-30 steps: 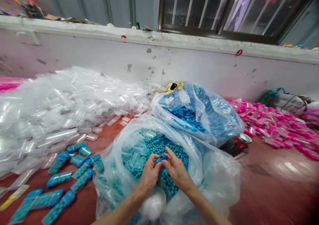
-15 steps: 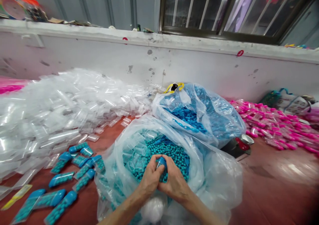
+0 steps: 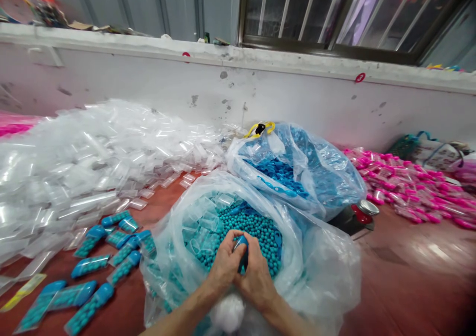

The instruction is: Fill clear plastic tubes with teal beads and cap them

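My left hand (image 3: 226, 262) and my right hand (image 3: 257, 272) meet over an open plastic bag (image 3: 169, 236). Between them they grip a small container with a blue cap (image 3: 241, 241); its lower part is hidden by my fingers. Under my hands the bag holds many round teal beads (image 3: 256, 223) and, on its left side, clear flat plastic cases (image 3: 208, 227). Beside the bag, to the left, lie several clear containers (image 3: 90, 265) filled with teal beads and topped with blue caps.
A large heap of clear plastic cases (image 3: 122, 152) covers the back left. Behind the bead bag stands a second bag (image 3: 327, 169) with blue caps (image 3: 280, 174). Pink-capped containers (image 3: 412, 187) are piled at the right, and a jar with a metal lid (image 3: 368, 208) stands nearer.
My hands stay over the bag on the blue-capped container. The right-hand fingers have shifted slightly upright, opening a small gap below the cap.
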